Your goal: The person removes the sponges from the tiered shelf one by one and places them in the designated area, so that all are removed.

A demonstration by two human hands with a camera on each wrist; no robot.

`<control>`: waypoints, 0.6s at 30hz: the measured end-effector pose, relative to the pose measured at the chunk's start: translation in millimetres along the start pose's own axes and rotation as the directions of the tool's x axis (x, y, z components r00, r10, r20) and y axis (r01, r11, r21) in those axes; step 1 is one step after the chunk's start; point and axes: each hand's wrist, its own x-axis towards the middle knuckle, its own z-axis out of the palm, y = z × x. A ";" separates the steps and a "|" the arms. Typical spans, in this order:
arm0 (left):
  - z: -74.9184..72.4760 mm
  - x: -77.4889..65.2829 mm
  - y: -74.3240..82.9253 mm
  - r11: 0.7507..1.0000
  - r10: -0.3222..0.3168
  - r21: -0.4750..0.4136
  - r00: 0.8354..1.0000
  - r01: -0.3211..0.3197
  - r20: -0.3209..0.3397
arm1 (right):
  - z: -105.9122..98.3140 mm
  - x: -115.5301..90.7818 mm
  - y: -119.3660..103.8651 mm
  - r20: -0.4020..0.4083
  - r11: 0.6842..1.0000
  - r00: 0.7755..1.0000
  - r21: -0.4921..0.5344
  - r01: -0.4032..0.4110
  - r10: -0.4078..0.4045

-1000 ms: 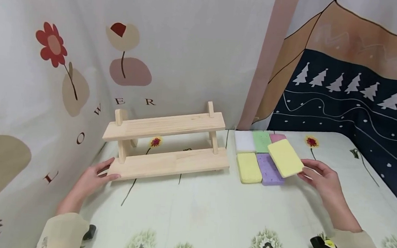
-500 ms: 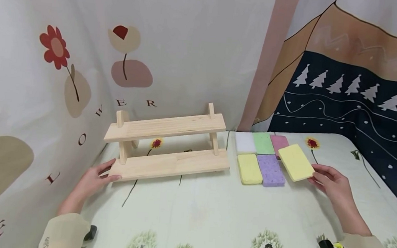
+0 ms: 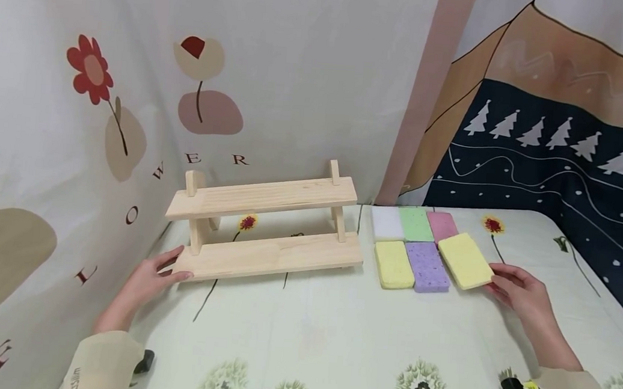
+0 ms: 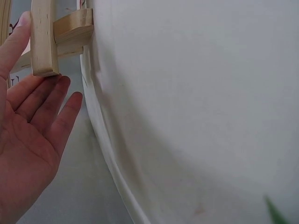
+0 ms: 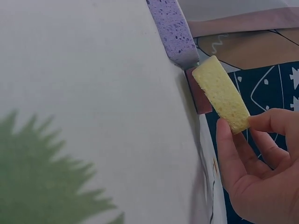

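Note:
My right hand (image 3: 524, 297) pinches a pale yellow sponge (image 3: 465, 261) by its right end, thumb on one face and fingers on the other. The sponge is tilted, just right of a purple sponge (image 3: 427, 267). In the right wrist view this held sponge (image 5: 222, 95) is seen edge-on and overlaps a pink sponge (image 5: 200, 100). At the left, my left hand (image 3: 145, 279) grips the left end of the lower board of a two-tier wooden shelf (image 3: 280, 255). The left wrist view has the thumb on one side of that board (image 4: 44, 42) and fingertips at its underside.
Left of the held sponge, a white sponge (image 3: 388, 223), a green sponge (image 3: 415, 224) and another yellow sponge (image 3: 394, 265) lie grouped with the purple and pink ones. Printed cloth walls (image 3: 309, 68) rise behind and left of the flower-patterned tablecloth (image 3: 313, 327).
My right hand has moved the yellow sponge right and slightly nearer, off the purple sponge it overlapped, uncovering more of the pink one. The left hand keeps its place on the shelf.

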 end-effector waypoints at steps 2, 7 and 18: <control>-0.5 -0.5 0.0 1.000 0.002 0.002 1.000 -0.002 0.000 | 1.0 1.4 1.6 0.000 0.999 1.000 -0.035 -0.009 0.009; 0.0 -0.6 -1.3 1.000 0.010 0.002 1.000 -0.010 -0.002 | 2.1 2.2 3.0 0.007 0.994 1.000 -0.111 -0.010 0.011; 0.3 -2.2 -0.5 1.000 -0.008 -0.019 1.000 0.008 -0.004 | 0.2 0.8 4.8 0.112 0.981 0.993 -0.195 -0.004 0.026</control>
